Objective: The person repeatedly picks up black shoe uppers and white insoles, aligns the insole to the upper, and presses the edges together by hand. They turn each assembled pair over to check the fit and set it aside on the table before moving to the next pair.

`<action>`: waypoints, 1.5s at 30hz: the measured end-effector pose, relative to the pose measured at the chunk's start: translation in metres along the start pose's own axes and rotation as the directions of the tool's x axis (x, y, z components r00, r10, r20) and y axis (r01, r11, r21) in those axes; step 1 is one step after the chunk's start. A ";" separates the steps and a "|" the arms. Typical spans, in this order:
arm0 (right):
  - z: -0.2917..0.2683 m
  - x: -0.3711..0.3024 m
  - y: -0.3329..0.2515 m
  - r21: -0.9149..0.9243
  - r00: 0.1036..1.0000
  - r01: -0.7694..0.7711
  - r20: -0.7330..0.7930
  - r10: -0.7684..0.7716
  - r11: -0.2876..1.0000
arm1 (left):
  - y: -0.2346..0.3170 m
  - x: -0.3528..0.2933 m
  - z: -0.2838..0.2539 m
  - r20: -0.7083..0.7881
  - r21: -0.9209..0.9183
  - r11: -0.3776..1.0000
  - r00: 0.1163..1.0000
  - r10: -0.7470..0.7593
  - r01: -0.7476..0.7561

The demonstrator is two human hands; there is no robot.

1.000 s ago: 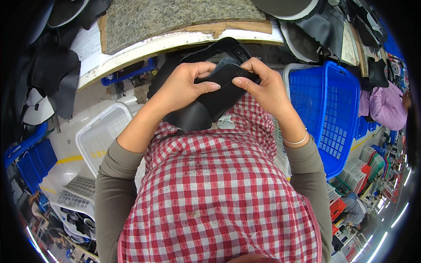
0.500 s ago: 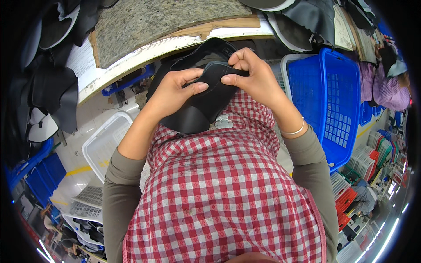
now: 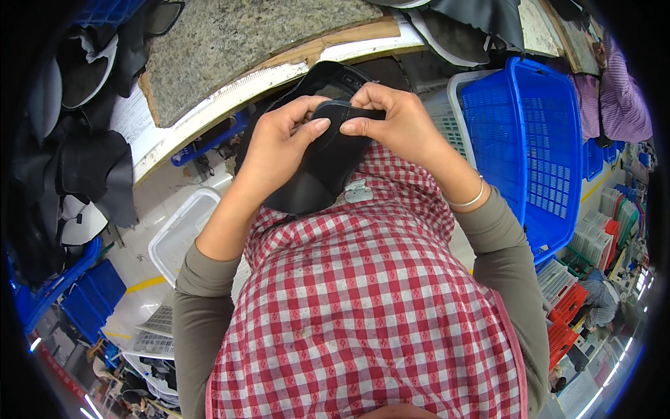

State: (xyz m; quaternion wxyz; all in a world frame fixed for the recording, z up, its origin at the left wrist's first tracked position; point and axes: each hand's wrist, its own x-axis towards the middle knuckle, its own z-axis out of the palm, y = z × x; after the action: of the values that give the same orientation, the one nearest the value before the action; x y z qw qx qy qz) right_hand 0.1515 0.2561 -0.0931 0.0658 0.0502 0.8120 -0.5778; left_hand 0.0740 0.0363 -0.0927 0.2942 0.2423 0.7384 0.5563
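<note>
The left hand [image 3: 283, 146] and the right hand [image 3: 401, 129] both pinch the upper edge of a black leather-like piece [image 3: 303, 188] between thumb and fingers. It is held in front of the bench [image 3: 216, 113], over the checked apron [image 3: 356, 307]. On the bench lies a speckled grey slab [image 3: 251, 45]. On the right a blue basket [image 3: 551, 188] leans; on the left a white basket [image 3: 183, 234] stands upon the pale floor [image 3: 150, 202].
</note>
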 end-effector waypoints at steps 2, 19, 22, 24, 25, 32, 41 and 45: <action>0.003 0.000 0.000 0.032 0.998 0.031 -0.047 -0.029 0.999 | -0.001 0.001 0.004 -0.017 -0.063 0.998 1.000 -0.005 0.004; 0.007 0.003 -0.005 -0.007 0.999 0.038 -0.003 -0.038 0.999 | 0.007 0.015 -0.018 0.181 -0.005 1.000 0.983 0.028 -0.027; 0.010 0.006 -0.006 -0.088 0.997 0.079 -0.017 -0.080 0.993 | 0.023 0.035 -0.034 0.310 0.131 0.987 0.950 0.044 -0.088; 0.011 0.007 -0.007 -0.111 0.997 0.076 -0.007 -0.077 0.991 | 0.034 0.051 -0.044 0.420 0.161 0.987 0.902 -0.097 0.031; 0.011 0.007 -0.008 -0.113 0.998 0.066 -0.008 -0.068 0.991 | 0.038 0.058 -0.047 0.454 0.177 0.979 0.874 -0.174 0.103; 0.010 0.007 -0.011 -0.108 1.000 0.024 0.014 -0.022 0.994 | 0.033 0.077 -0.057 0.566 0.095 0.956 0.774 -0.282 0.279; 0.019 0.009 0.002 -0.153 0.975 0.183 -0.099 -0.200 0.971 | 0.043 0.058 -0.041 0.327 0.271 0.940 0.898 -0.293 0.208; 0.018 0.010 0.010 -0.149 0.951 0.275 -0.102 -0.291 0.950 | 0.041 0.030 -0.031 0.332 0.744 0.464 0.869 0.367 -0.481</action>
State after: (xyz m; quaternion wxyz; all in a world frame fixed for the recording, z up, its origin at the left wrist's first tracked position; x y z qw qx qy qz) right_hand 0.1440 0.2423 -0.1095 -0.0647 -0.0362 0.8499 -0.5217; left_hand 0.0326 0.0468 -0.0513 0.0490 0.5586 0.8042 0.1973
